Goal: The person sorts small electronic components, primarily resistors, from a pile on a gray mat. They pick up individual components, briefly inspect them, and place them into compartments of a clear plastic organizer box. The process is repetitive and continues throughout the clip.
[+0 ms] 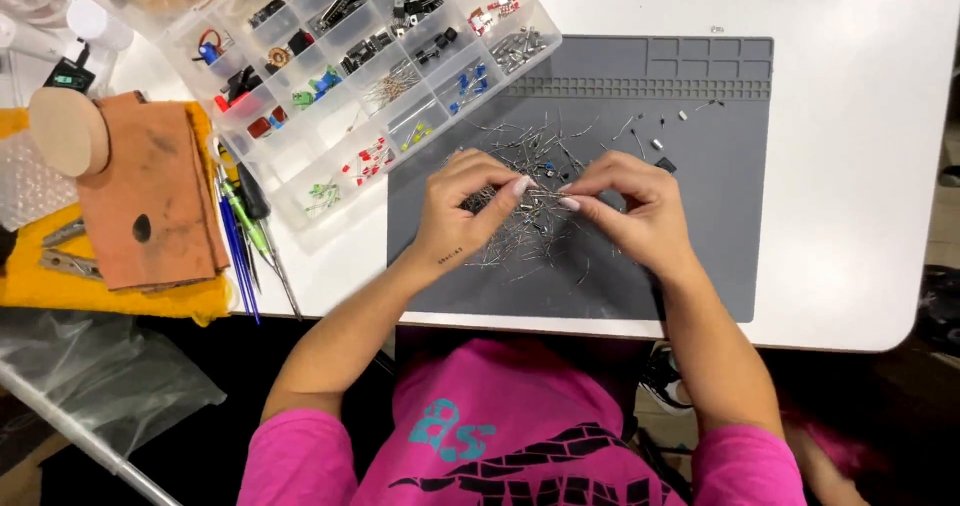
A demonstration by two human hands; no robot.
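My left hand (462,210) and my right hand (632,209) meet over a pile of small wire-legged electronic components (545,151) on a grey silicone work mat (700,116). The fingertips of both hands pinch together at the pile's middle, on thin component leads. Which single piece each hand grips is too small to tell. A clear plastic compartment box (350,76) with sorted parts in many colours lies up and left of my left hand.
The mat lies on a white table (860,166). At the left are an orange-brown leather piece (155,191) on yellow cloth, a round wooden disc (65,131), and blue and green pens (243,246). A plastic bag (90,366) hangs below the table edge.
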